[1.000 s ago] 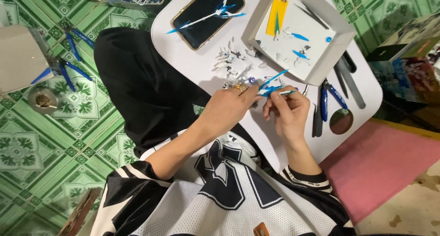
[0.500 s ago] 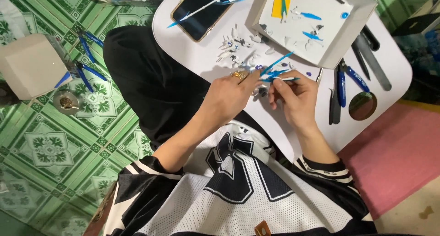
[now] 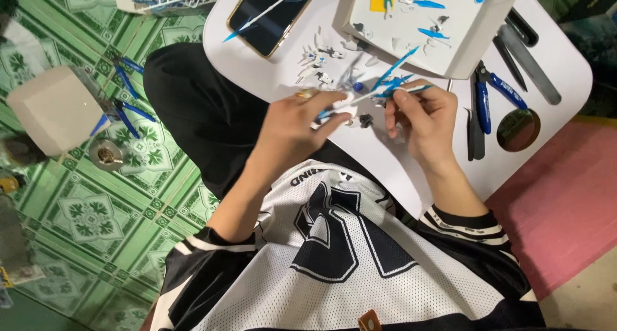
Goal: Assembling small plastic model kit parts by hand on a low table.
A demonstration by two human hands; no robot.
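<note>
My left hand (image 3: 297, 122), with a ring on one finger, pinches a small white and blue model part (image 3: 340, 103) over the white table (image 3: 276, 74). My right hand (image 3: 421, 116) grips a thin white and blue stick-like piece (image 3: 402, 90) that points toward the left hand's part. Both hands meet just in front of a scatter of small white and blue model pieces (image 3: 321, 54). A small dark part (image 3: 366, 120) lies on the table between my hands.
A white box lid (image 3: 475, 42) holds blue and yellow parts. A phone (image 3: 273, 16) lies at the back with blue spikes on it. Blue-handled nippers (image 3: 485, 96), dark tools (image 3: 524, 51) and a round tin (image 3: 518, 130) lie right. On the green tiled floor: box (image 3: 54, 109), blue pliers (image 3: 125, 90).
The view has shifted so the table sits higher and further right. My hands stay together on the small parts, with the right hand's stick now nearer the left hand's piece.
</note>
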